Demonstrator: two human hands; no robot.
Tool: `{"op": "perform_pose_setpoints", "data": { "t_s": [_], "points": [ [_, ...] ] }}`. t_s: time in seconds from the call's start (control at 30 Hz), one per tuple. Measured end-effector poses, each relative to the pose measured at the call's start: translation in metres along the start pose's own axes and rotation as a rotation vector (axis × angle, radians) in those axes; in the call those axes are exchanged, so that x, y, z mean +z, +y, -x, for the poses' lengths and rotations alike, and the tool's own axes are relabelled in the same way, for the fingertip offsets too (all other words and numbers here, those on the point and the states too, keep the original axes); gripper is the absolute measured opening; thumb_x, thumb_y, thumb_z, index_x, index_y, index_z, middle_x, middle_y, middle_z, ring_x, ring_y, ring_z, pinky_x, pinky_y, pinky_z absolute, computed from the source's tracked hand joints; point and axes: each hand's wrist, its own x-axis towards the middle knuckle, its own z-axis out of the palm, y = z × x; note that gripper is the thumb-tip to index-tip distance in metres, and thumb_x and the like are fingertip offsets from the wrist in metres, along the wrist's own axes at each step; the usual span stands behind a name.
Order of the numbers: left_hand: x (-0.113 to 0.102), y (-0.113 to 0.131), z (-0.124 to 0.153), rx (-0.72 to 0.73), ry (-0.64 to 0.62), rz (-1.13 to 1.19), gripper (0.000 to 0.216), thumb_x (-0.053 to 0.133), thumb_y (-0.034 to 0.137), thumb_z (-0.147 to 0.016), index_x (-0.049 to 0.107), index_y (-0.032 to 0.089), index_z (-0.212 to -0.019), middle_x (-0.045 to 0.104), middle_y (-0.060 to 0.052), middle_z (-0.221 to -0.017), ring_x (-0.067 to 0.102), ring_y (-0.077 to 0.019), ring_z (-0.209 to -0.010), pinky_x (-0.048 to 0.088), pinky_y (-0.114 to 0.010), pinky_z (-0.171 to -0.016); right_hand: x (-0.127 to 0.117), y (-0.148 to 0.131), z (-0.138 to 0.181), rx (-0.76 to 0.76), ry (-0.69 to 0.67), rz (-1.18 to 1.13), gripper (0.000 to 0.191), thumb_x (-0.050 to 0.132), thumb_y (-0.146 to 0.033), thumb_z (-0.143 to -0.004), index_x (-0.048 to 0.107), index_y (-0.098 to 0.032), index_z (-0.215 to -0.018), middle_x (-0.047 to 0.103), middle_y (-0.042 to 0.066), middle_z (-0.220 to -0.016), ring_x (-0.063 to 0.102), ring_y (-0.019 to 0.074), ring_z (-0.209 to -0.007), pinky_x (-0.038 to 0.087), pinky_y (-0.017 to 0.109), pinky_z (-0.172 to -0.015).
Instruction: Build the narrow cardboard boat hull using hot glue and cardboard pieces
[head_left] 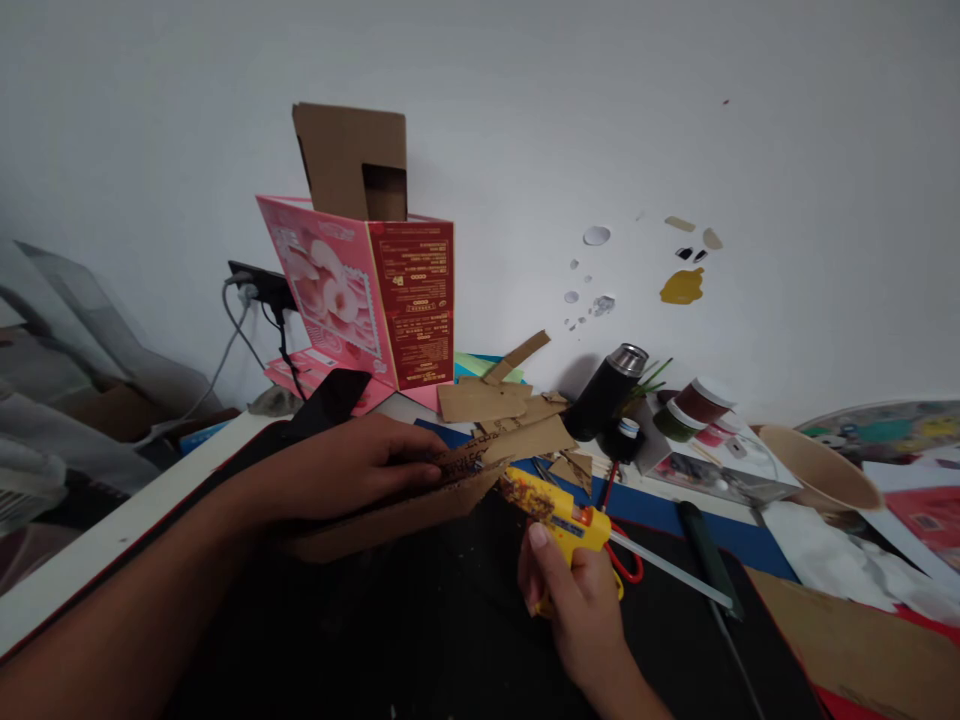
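Observation:
My left hand (360, 462) grips a folded piece of cardboard (427, 518) over the dark mat, its fingertips on the upper edge. My right hand (579, 598) is closed around the handle of a yellow hot glue gun (551, 508), whose barrel is stained brown. The gun's nozzle points left and meets or nearly meets the cardboard's right end; actual contact is hard to make out. A long whitish glue stick (667, 565) juts from the back of the gun. Red scissor handles (630, 555) show behind the gun, partly hidden by it.
Cardboard scraps (487, 402) lie behind my hands. A pink and red box (411, 305) with a brown carton (349, 150) stands against the wall. To the right are a black thermos (606, 392), paint jars (703, 402), a dark green-handled tool (709, 555) and flat cardboard (862, 640).

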Motion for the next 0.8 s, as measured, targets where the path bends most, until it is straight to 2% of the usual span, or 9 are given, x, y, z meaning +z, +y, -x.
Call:
{"op": "perform_pose_setpoints", "data": {
  "t_s": [0.47,0.8],
  "points": [
    [0.0004,-0.0013,-0.0001,0.006,0.006,0.036,0.039,0.052,0.053,-0.102,0.078,0.028,-0.114,0.077,-0.003,-0.098,0.069,-0.0228,-0.088,0.048,-0.029,-0.075,0.0004,0.0003,0.0008,-0.003,0.026,0.029,0.071,0.061,-0.076,-0.093,0.055,-0.022,-0.047,0.052,0.003,-0.045,0.050,0.0155,-0.046,0.037,0.028,-0.048],
    [0.0006,-0.0004,0.0004,-0.016,-0.010,0.026,0.035,0.053,0.049,-0.103,0.078,0.028,-0.117,0.079,-0.003,-0.104,0.071,-0.0231,-0.093,0.049,-0.028,-0.079,-0.0002,-0.0037,0.0014,-0.002,0.031,0.044,0.071,0.060,-0.078,-0.092,0.054,-0.022,-0.049,0.052,0.003,-0.046,0.050,0.0153,-0.045,0.036,0.029,-0.048]
  ]
}}
